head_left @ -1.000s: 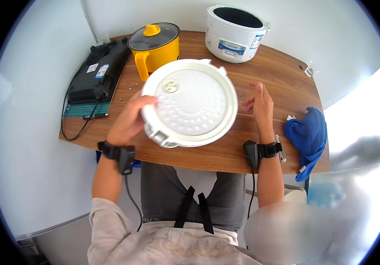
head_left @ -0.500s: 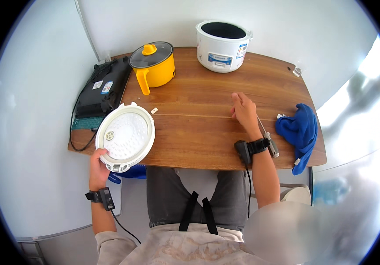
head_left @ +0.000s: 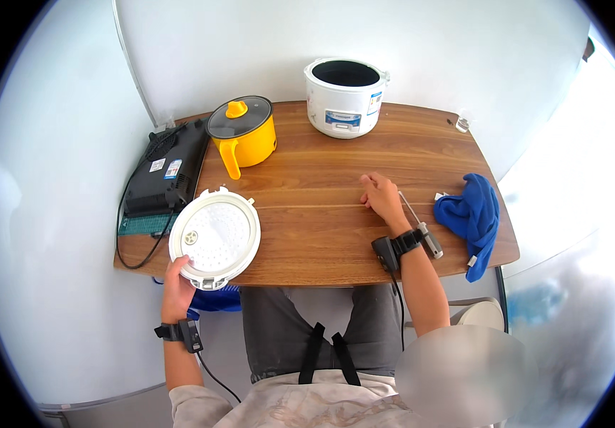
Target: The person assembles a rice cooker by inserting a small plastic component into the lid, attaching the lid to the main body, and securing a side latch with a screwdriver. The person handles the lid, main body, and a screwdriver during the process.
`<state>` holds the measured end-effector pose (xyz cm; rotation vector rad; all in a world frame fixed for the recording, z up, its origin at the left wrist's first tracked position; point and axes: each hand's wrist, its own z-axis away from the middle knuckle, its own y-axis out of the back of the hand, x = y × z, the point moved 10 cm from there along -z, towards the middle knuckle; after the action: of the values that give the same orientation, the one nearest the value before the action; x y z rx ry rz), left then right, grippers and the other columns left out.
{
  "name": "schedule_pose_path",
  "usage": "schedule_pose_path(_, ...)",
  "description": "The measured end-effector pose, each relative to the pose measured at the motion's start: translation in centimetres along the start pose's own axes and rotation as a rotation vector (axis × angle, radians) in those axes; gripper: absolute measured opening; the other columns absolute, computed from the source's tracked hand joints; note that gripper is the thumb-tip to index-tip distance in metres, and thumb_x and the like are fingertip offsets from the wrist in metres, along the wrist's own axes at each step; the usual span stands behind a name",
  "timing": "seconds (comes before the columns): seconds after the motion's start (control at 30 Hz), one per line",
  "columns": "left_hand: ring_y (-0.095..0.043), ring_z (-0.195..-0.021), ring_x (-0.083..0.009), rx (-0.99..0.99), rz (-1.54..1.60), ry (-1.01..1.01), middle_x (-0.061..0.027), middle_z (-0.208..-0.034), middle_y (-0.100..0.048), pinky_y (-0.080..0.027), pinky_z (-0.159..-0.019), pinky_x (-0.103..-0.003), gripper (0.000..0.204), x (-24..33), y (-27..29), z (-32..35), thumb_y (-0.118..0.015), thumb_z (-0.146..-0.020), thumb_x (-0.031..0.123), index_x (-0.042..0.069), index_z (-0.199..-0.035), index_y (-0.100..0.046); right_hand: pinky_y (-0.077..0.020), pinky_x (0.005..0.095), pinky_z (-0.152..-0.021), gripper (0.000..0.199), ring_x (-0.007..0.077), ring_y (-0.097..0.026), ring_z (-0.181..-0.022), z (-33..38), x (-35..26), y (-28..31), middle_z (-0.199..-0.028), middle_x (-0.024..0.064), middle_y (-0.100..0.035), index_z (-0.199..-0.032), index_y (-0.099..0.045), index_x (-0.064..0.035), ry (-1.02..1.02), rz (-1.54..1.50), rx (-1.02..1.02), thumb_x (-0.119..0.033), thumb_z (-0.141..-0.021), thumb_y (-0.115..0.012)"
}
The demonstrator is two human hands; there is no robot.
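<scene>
My left hand grips the near-left rim of a round white rice cooker lid, thumb on top. The lid's inner face shows, dotted with small bumps and carrying a small round vent piece. It is over the table's left front part; its fingers underneath are hidden. Over the middle right of the table, my right hand has its fingers curled inward; whether they hold something small is hidden. A screwdriver with a grey handle lies just right of that wrist. The white rice cooker body stands lidless at the back.
A yellow pot with a glass lid stands back left, its handle pointing nearer. Left of it, a black appliance with a cable rests on a green mat. A blue cloth lies at right, a small clear container far right.
The lid and my left hand have moved slightly right over the table, partly covering the spot of a small white piece. My right hand's fingers have curled in more. The whole view has shifted.
</scene>
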<state>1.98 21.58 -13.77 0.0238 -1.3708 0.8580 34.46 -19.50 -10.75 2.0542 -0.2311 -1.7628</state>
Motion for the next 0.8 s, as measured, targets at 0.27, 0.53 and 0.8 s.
schedule_pose_path(0.27, -0.062, -0.116, -0.0198, 0.025, -0.189, -0.174, -0.0117, -0.132, -0.058, -0.056, -0.094, -0.034, 0.050, 0.8, -0.1, -1.3, -0.056, -0.100, 0.019, 0.002, -0.145, -0.043, -0.0568, 0.0393, -0.072, 0.026, 0.0307, -0.072, -0.075, -4.2, -3.7, 0.7, -0.081, 0.0153, -0.073, -0.106, -0.070, -0.0020, 0.226, 0.214, -0.049, -0.022, -0.092, -0.064)
schedule_pose_path(0.53, -0.067, -0.099, -0.0144, 0.265, -0.430, -0.347, -0.0145, -0.125, -0.061, -0.060, -0.065, -0.026, 0.057, 1.4, 3.0, -1.3, -0.049, -0.104, 0.024, 0.004, -0.155, -0.031, -0.0474, 0.0467, -0.104, 0.055, 0.0379, -0.053, -0.129, -11.6, -18.1, 3.6, -0.144, 0.0205, -0.051, -0.142, -0.048, -0.0066, 0.637, 0.668, 0.133, -0.021, -0.091, -0.064)
schedule_pose_path(0.8, -0.050, -0.043, -0.0053, 0.311, -0.482, -0.143, -0.0039, -0.069, -0.063, -0.043, -0.036, -0.020, 0.053, 1.6, 2.2, 0.0, -0.048, -0.105, 0.031, 0.002, -0.149, -0.040, -0.0440, 0.0518, -0.105, 0.049, 0.0353, -0.049, -0.133, -17.4, -15.2, 1.2, -0.139, 0.0158, -0.055, -0.138, -0.052, -0.0084, 0.606, 0.846, 0.107, -0.020, -0.093, -0.068)
